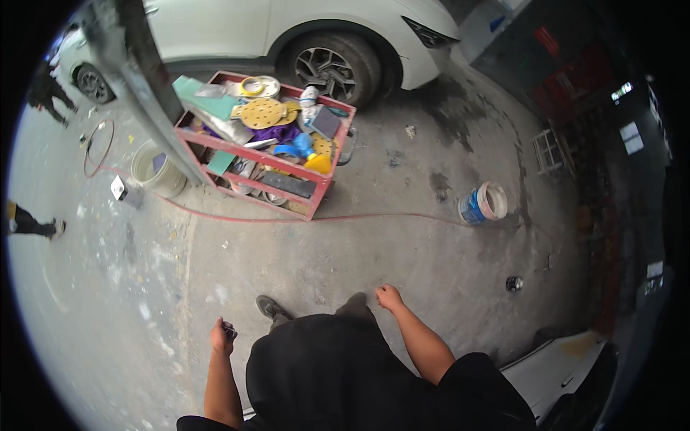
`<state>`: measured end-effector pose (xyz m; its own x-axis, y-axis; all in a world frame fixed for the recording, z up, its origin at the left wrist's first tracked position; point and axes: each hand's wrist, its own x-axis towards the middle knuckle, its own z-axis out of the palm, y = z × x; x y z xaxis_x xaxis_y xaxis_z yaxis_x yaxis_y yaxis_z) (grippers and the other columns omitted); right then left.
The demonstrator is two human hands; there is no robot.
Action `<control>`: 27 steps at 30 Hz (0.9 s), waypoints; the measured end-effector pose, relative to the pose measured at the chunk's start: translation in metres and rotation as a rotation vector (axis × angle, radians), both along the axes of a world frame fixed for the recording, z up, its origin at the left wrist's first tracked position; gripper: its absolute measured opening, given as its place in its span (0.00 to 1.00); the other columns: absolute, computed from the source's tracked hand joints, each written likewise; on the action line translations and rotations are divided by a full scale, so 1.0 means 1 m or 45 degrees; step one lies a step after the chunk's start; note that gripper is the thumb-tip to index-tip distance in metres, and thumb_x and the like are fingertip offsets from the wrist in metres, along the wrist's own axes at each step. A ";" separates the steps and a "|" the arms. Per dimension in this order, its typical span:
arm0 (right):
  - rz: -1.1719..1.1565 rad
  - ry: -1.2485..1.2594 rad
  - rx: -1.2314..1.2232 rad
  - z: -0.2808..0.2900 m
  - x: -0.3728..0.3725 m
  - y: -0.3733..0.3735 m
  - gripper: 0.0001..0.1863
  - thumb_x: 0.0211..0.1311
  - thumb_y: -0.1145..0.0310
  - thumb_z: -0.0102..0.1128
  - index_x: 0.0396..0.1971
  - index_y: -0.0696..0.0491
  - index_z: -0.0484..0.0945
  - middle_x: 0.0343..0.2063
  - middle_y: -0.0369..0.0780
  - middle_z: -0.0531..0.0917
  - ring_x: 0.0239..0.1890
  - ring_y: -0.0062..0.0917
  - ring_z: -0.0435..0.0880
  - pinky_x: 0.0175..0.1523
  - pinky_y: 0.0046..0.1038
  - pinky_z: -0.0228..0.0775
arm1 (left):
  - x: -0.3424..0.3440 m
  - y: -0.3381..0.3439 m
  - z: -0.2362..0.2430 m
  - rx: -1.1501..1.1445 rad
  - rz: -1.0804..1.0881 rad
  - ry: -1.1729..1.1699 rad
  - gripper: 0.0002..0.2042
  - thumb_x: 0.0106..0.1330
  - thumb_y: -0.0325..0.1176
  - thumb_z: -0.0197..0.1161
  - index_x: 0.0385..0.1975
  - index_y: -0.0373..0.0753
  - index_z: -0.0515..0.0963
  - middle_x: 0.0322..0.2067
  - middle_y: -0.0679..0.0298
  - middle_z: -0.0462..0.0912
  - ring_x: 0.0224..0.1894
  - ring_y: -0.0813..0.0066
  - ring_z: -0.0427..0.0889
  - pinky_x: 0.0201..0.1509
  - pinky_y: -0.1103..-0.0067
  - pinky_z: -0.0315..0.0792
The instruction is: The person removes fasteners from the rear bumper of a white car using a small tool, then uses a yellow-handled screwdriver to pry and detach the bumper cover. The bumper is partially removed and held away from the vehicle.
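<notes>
Your left hand (221, 337) has its fingers closed around a small dark object (228, 327), seemingly, though it's too small here to name; both sit low, out to your left. Your right hand (389, 297) has its fingers curled in closed. Beyond them, a red hose (374, 215) crosses the concrete floor (302, 262) near a red cart (343, 135) piled with perforated yellow discs (260, 113). A blue-and-white bucket (472, 207) stands farther right; a white car (215, 29) is behind the cart.

Car repair workshop. White car (215, 32) parked beside red cart (321, 192) piled with yellow perforated discs (260, 113), tape (251, 87), cloths. Red hose (287, 220) across stained concrete floor (287, 262); blue-and-white bucket (471, 208) standing on it. Far right dim, hard to make out.
</notes>
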<state>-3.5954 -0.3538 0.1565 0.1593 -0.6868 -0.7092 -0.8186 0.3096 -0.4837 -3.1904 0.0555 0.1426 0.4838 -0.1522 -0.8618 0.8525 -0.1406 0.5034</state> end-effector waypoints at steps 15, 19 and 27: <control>-1.114 -0.151 0.344 -0.007 -0.465 -0.029 0.09 0.64 0.70 0.49 0.35 0.60 0.75 0.25 0.43 0.80 0.19 0.26 0.77 0.20 0.29 0.68 | -0.370 -0.511 0.111 -0.636 -0.969 0.367 0.20 0.72 0.49 0.47 0.20 0.43 0.70 0.23 0.66 0.74 0.29 0.71 0.70 0.36 0.75 0.62; -0.817 -0.157 -0.382 0.001 -0.499 -0.090 0.10 0.63 0.70 0.53 0.38 0.62 0.75 0.27 0.43 0.81 0.23 0.25 0.78 0.28 0.28 0.72 | -0.446 -0.601 0.132 -0.694 -1.201 0.433 0.22 0.73 0.50 0.45 0.21 0.42 0.72 0.37 0.62 0.76 0.36 0.69 0.71 0.43 0.74 0.65; -0.055 -0.334 -1.038 0.166 -0.468 -0.323 0.11 0.56 0.75 0.59 0.40 0.57 0.77 0.39 0.45 0.77 0.38 0.39 0.79 0.42 0.33 0.72 | -0.710 -0.777 0.106 -0.733 -1.356 0.746 0.21 0.72 0.49 0.46 0.21 0.43 0.72 0.26 0.65 0.76 0.26 0.74 0.71 0.30 0.78 0.65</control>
